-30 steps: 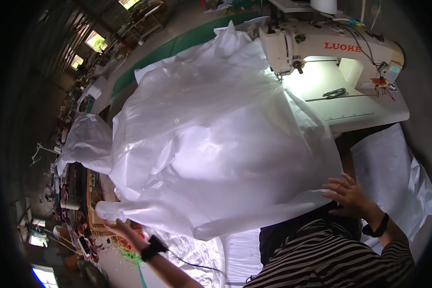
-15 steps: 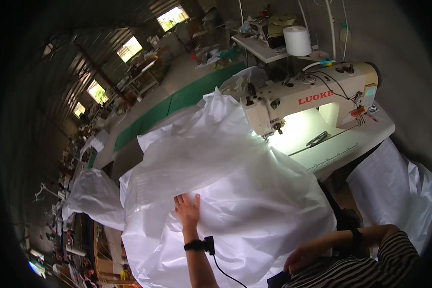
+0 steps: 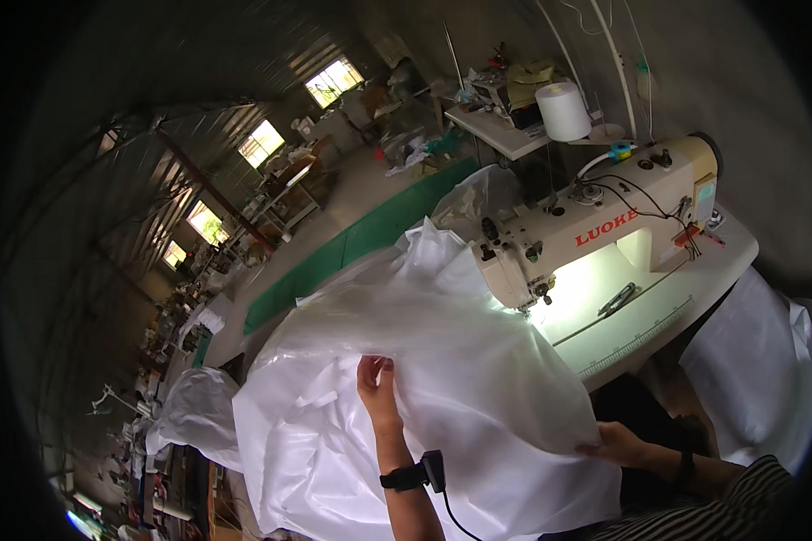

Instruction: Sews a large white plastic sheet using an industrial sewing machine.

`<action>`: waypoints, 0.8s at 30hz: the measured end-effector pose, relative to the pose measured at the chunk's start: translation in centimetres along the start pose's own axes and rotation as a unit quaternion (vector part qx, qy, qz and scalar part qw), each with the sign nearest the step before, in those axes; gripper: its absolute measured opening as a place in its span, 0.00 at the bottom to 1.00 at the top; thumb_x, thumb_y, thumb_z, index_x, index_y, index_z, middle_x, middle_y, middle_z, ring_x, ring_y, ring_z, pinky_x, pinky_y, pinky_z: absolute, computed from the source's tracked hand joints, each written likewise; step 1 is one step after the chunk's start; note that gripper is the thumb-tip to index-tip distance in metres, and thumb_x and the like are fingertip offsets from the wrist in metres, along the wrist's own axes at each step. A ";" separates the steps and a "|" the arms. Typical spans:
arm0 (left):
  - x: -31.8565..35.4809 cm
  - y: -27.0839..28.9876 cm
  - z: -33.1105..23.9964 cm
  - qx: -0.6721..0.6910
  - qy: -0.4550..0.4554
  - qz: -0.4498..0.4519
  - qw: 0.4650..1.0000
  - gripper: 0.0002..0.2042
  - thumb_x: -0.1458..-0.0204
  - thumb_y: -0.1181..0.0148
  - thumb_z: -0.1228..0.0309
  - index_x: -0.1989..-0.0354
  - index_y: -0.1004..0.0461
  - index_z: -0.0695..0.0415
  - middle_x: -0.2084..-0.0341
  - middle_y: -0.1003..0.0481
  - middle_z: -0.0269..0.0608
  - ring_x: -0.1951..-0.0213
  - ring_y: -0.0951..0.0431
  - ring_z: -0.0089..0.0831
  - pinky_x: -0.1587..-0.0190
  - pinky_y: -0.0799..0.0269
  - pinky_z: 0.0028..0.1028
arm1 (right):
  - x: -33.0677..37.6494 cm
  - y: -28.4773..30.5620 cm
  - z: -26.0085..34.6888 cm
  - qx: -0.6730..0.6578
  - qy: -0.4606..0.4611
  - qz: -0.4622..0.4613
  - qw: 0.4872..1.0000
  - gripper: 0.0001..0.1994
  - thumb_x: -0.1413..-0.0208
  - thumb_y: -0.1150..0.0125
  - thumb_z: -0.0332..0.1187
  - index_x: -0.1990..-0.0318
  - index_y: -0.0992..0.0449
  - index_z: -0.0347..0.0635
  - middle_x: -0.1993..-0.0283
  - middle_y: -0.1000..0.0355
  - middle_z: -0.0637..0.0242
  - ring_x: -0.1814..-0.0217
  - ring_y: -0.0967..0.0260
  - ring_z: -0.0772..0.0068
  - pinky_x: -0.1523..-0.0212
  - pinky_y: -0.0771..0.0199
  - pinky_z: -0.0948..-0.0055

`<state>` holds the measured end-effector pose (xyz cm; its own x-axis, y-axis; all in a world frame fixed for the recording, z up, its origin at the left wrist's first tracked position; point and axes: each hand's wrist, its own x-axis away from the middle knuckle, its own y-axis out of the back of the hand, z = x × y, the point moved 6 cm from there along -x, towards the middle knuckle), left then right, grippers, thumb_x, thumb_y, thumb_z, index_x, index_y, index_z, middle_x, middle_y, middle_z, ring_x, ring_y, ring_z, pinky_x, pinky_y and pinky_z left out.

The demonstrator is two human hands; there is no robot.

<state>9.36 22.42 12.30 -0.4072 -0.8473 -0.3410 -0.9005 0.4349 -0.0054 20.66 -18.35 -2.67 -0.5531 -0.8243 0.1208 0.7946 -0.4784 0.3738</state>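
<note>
Here, right fingers [image 3: 595,447] grasp white sheeting [image 3: 487,424] while left fingers [image 3: 366,371] (grip unclear) curl against it.

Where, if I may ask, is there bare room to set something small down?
The machine bed looks bare between the thread snips and the ruled scale; the glaring patch under the machine arm seems free too. Left of that it is crowded: the white sheet spreads there, the left hand on it, the right hand at its edge.
</note>
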 end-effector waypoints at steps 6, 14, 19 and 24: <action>-0.3 -3.2 -2.8 0.256 0.142 0.088 0.952 0.22 0.46 0.35 0.63 0.44 0.31 0.54 0.53 0.28 0.30 0.50 0.29 0.24 0.48 0.34 0.27 | 0.9 -0.9 -2.4 -0.027 0.000 0.069 0.997 0.17 0.42 0.37 0.43 0.50 0.22 0.44 0.62 0.21 0.55 0.60 0.21 0.63 0.56 0.25 0.68; 15.7 12.2 -2.1 0.378 0.110 0.045 0.918 0.35 0.49 0.33 0.61 0.34 0.40 0.58 0.44 0.29 0.43 0.46 0.29 0.38 0.42 0.33 0.42 | 3.4 2.4 -2.9 -0.016 0.027 0.049 0.998 0.20 0.42 0.36 0.43 0.50 0.24 0.37 0.62 0.22 0.52 0.58 0.22 0.58 0.54 0.25 0.66; 29.4 23.9 -0.1 0.140 0.127 -0.297 0.936 0.33 0.47 0.35 0.63 0.36 0.40 0.62 0.43 0.31 0.49 0.45 0.30 0.41 0.43 0.32 0.44 | 3.1 3.2 -2.5 -0.040 -0.013 0.071 0.997 0.23 0.45 0.34 0.42 0.48 0.27 0.35 0.55 0.24 0.51 0.52 0.24 0.55 0.50 0.27 0.66; 37.9 24.8 -11.4 -0.167 0.014 -0.529 0.832 0.30 0.44 0.36 0.64 0.38 0.40 0.65 0.43 0.33 0.54 0.45 0.31 0.44 0.45 0.31 0.45 | 2.6 7.1 2.3 0.099 0.185 -0.210 0.955 0.19 0.46 0.32 0.37 0.49 0.26 0.38 0.52 0.27 0.53 0.49 0.27 0.57 0.49 0.27 0.66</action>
<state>-30.11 -2.38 10.00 0.6404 -0.7114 -0.2896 -0.7480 -0.6632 -0.0249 24.32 -23.25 2.39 -0.6579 -0.6401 -0.3969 0.4388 -0.7541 0.4886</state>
